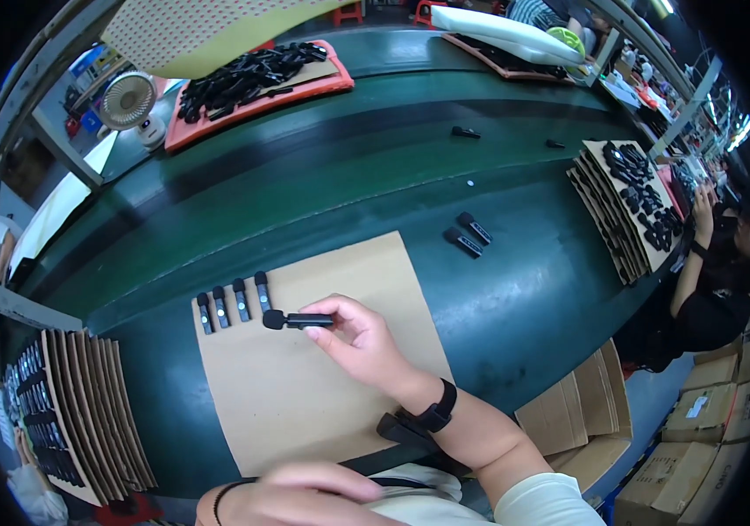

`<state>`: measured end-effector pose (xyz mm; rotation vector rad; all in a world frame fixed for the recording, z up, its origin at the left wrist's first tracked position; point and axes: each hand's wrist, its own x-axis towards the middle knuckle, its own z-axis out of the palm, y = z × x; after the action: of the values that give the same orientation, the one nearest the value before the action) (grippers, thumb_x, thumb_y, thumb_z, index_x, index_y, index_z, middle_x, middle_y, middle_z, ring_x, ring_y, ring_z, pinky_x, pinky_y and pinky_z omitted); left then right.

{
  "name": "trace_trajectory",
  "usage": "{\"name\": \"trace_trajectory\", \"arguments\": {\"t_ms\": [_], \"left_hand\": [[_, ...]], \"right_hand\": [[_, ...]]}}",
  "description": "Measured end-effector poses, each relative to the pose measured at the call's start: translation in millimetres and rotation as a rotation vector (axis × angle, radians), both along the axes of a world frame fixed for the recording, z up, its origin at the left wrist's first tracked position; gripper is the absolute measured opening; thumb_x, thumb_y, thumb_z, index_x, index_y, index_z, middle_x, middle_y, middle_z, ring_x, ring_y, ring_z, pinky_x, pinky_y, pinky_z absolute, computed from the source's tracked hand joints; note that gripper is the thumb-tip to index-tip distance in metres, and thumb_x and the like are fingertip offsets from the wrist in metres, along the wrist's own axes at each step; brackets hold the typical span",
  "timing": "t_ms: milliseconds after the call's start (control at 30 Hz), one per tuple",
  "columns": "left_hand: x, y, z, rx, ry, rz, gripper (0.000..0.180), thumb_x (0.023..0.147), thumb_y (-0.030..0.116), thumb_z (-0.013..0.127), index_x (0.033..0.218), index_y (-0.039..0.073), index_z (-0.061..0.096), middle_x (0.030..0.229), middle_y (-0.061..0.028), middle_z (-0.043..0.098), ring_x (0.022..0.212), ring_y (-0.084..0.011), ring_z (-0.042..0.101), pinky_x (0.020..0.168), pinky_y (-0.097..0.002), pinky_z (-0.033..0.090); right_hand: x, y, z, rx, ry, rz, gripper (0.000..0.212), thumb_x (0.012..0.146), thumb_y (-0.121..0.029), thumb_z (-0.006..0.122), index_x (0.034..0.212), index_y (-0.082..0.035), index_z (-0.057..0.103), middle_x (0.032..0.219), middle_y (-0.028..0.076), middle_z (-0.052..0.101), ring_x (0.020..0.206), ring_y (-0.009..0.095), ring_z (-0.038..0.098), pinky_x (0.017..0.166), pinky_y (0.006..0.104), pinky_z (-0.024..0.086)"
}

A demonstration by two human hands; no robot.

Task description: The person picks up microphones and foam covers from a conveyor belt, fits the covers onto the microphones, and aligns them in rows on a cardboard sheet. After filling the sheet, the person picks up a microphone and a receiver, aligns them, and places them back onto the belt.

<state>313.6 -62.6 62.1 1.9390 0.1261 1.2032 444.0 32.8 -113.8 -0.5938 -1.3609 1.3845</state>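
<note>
Between the thumb and fingers of my right hand (359, 344) is a small black wireless lapel microphone (309, 321) with a round foam tip pointing left. It is held above a flat cardboard sheet (331, 394). Along the sheet's far left edge, several similar microphones (241, 300) lie in a slanted row, foam ends away from me. My left hand (313, 495) is close to my body at the lower edge, smeared by motion, so its fingers do not read clearly. Black objects (405, 431) lie beneath my right wrist, partly hidden.
Two microphones (469, 235) lie on the green table right of the sheet. Layered cardboard stacks bearing microphones stand left (99, 408) and right (607, 215). Across the belt is a red tray (261, 95) of black parts beside a fan (129, 101). A co-worker (699, 280) sits at right.
</note>
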Motion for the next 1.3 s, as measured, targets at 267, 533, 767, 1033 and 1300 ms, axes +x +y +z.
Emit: {"name": "trace_trajectory", "arguments": {"t_ms": [267, 533, 767, 1033, 1300], "left_hand": [[-50, 13, -94, -0.156, 0.051, 0.953, 0.040, 0.100, 0.029, 0.049, 0.067, 0.007, 0.050, 0.075, -0.0080, 0.060, 0.070, -0.0201, 0.057, 0.074, -0.0348, 0.048], [-74, 31, -136, -0.361, 0.157, 0.855, 0.018, 0.093, 0.017, 0.064, 0.097, 0.000, 0.064, 0.100, -0.0132, 0.060, 0.089, -0.0251, 0.060, 0.083, -0.0353, 0.049], [-72, 19, -142, -0.580, 0.155, 0.777, 0.027, 0.089, 0.016, 0.069, 0.109, -0.002, 0.065, 0.110, -0.0148, 0.066, 0.105, -0.0248, 0.061, 0.103, -0.0408, 0.041], [-78, 25, -151, -0.339, 0.216, 0.757, 0.026, 0.084, 0.011, 0.074, 0.105, -0.001, 0.067, 0.099, -0.0112, 0.071, 0.099, -0.0256, 0.065, 0.103, -0.0458, 0.043], [-73, 19, -152, -0.498, 0.206, 0.742, 0.024, 0.083, 0.008, 0.075, 0.103, 0.000, 0.067, 0.099, -0.0114, 0.072, 0.097, -0.0246, 0.067, 0.103, -0.0466, 0.043]], "right_hand": [[0, -11, 16, 0.032, -0.168, 0.023, 0.019, 0.089, 0.001, 0.063, 0.109, 0.000, 0.062, 0.100, 0.006, 0.063, 0.090, 0.012, 0.059, 0.081, 0.0265, 0.048], [12, -14, 18, 0.090, -0.257, 0.074, 0.021, 0.084, 0.001, 0.068, 0.105, 0.000, 0.063, 0.094, 0.008, 0.064, 0.086, 0.016, 0.060, 0.078, 0.0285, 0.048], [6, -10, 25, 0.267, -0.369, 0.102, 0.023, 0.081, -0.001, 0.071, 0.103, 0.000, 0.065, 0.091, 0.009, 0.064, 0.080, 0.019, 0.060, 0.074, 0.0281, 0.046], [3, -15, 22, 0.290, -0.387, 0.103, 0.023, 0.081, -0.001, 0.071, 0.103, 0.000, 0.065, 0.090, 0.009, 0.064, 0.079, 0.019, 0.059, 0.072, 0.0286, 0.046], [1, -14, 18, 0.354, -0.409, 0.071, 0.024, 0.080, 0.000, 0.072, 0.103, 0.000, 0.067, 0.090, 0.009, 0.064, 0.078, 0.019, 0.059, 0.069, 0.0277, 0.046]]}}
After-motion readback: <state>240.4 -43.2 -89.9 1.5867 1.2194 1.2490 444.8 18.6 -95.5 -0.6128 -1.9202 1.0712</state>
